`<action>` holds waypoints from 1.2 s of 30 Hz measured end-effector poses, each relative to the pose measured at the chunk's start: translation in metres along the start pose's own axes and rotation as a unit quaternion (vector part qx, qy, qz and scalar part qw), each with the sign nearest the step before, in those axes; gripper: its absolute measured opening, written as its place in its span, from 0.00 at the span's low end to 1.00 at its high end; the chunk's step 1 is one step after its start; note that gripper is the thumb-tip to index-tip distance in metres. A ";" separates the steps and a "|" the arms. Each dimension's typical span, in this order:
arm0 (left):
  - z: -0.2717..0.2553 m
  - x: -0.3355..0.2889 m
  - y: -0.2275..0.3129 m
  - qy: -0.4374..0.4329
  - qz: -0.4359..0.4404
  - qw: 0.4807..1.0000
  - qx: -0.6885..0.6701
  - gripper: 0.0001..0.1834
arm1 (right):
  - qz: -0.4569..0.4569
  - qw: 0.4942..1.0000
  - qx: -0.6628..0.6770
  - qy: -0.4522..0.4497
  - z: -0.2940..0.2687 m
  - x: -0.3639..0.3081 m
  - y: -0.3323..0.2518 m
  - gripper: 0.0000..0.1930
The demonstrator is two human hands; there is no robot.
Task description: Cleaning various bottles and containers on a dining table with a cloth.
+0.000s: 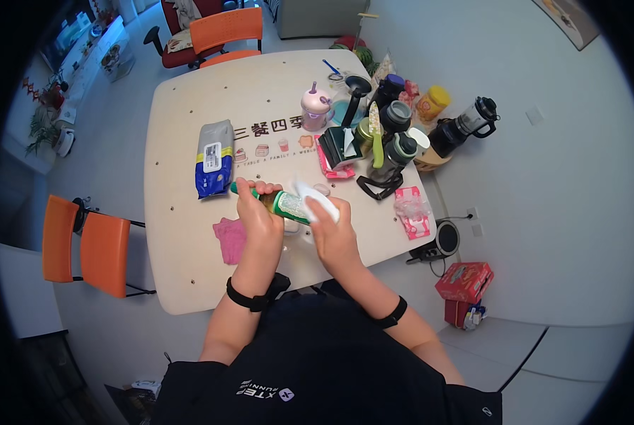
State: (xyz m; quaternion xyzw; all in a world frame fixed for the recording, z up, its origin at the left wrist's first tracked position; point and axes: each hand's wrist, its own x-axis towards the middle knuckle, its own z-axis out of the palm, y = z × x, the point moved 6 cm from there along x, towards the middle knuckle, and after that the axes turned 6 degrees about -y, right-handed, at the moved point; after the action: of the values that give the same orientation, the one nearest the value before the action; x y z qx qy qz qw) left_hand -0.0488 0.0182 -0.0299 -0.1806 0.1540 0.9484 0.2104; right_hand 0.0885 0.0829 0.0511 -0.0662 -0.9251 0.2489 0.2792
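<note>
Above the near part of the table, my left hand (257, 211) is wrapped round the green-capped end of a bottle (289, 205) with a green and pale label. The bottle lies tilted across both hands. My right hand (335, 230) is closed on a white wipe (322, 204) and presses it over the bottle's other end, which is hidden under it. A folded pink cloth (230, 239) lies on the table to the left of my left wrist. Beyond it stands a blue and grey wipes pack (215, 159). Small pale items behind my hands are partly covered.
At the table's right (182, 255) crowd a dark tissue box (340, 147), a green-handled knife (377, 138), a strapped bottle (400, 150), a pink cup (317, 106) and several jars. A blender (466, 124) stands behind them. A pink packet (412, 211) lies near the right edge. Orange chairs (104, 251) stand around.
</note>
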 end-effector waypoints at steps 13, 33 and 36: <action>0.051 -0.051 -0.011 -0.365 0.016 0.891 0.268 0.18 | 0.281 0.947 0.057 -0.144 0.010 -0.015 0.061 0.18; 0.026 -0.077 -0.051 -0.352 -0.115 0.690 0.622 0.08 | 0.168 0.961 0.200 0.086 -0.045 0.000 0.027 0.07; 0.027 -0.058 -0.043 -0.330 -0.120 0.814 0.463 0.10 | 0.245 0.939 0.231 0.065 -0.036 -0.011 0.056 0.07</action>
State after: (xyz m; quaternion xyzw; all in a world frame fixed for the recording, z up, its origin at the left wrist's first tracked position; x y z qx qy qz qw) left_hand 0.0126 0.0451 0.0085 0.2453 0.4729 0.7351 0.4193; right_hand 0.1167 0.1434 0.0442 -0.2401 -0.7771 0.5117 0.2770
